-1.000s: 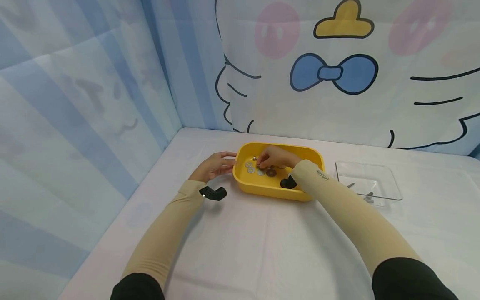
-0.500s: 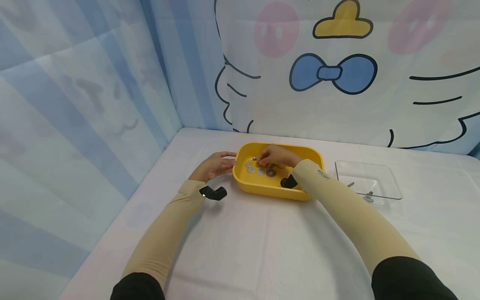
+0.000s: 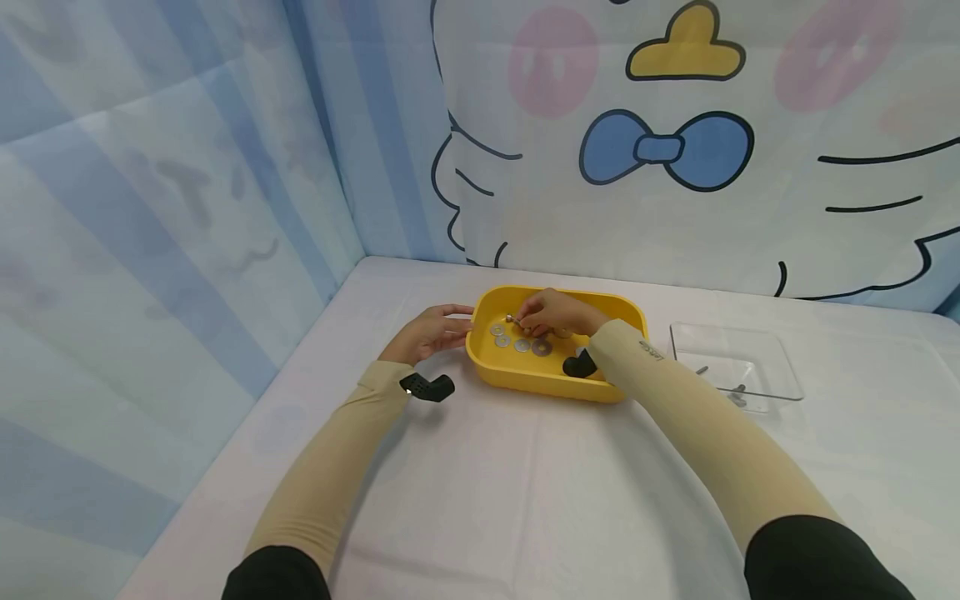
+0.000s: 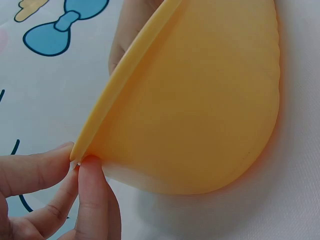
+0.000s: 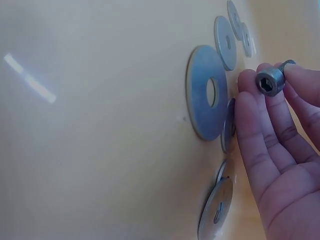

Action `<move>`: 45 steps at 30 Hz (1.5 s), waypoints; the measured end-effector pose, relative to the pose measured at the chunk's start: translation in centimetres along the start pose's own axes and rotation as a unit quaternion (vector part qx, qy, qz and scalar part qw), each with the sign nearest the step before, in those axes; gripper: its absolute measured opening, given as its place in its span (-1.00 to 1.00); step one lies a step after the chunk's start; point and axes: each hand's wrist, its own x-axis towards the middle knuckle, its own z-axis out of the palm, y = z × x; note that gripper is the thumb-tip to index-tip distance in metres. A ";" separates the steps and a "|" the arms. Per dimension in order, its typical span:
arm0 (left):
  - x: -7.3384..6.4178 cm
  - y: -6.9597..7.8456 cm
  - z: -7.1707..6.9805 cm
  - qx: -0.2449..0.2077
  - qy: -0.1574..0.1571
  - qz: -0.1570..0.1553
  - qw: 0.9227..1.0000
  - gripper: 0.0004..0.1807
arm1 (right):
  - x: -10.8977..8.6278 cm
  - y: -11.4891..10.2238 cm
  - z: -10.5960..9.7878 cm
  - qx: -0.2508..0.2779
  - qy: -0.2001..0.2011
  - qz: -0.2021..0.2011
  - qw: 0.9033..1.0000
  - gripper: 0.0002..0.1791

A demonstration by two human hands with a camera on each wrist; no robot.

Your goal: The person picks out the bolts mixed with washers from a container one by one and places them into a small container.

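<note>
Inside a yellow plastic tray [image 3: 547, 385], my right hand [image 3: 557, 311] holds a hex socket bolt [image 5: 270, 81] between thumb and fingertips. The bolt's socket end faces the right wrist camera; part of its shank is behind the thumb. Several flat metal washers lie on the tray floor, including a large washer [image 5: 206, 92] close to the fingers and a small washer [image 3: 502, 341] toward the left end. My left hand [image 3: 429, 332] pinches the tray's left rim [image 4: 107, 97], with the thumb and fingers on either side of it.
A clear plastic box [image 3: 750, 358] stands to the right of the tray, with a few small metal pieces [image 3: 738, 395] in it. A white cloth covers the table [image 3: 465, 500]. Printed fabric walls [image 3: 405, 167] rise behind and at the left.
My right fingers have shifted slightly back and right from among the washers, and more of the bolt now shows at their tips. The left hand keeps its place on the rim.
</note>
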 end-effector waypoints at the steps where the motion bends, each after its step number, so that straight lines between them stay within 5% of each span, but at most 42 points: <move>1: 0.0 0.0 0.0 0.000 0.000 0.000 1.000 -0.49 | 0.0 0.0 0.0 0.002 0.001 0.001 1.000 -0.75; 17: -0.1 0.0 -0.1 0.015 -0.005 0.006 1.000 -0.49 | -0.6 -0.7 -0.5 0.038 0.018 -0.013 0.999 -0.73; 45: -0.2 -0.1 0.1 0.004 0.000 0.001 1.000 -0.48 | -5.3 -2.6 -1.6 0.030 0.015 -0.037 0.999 -0.72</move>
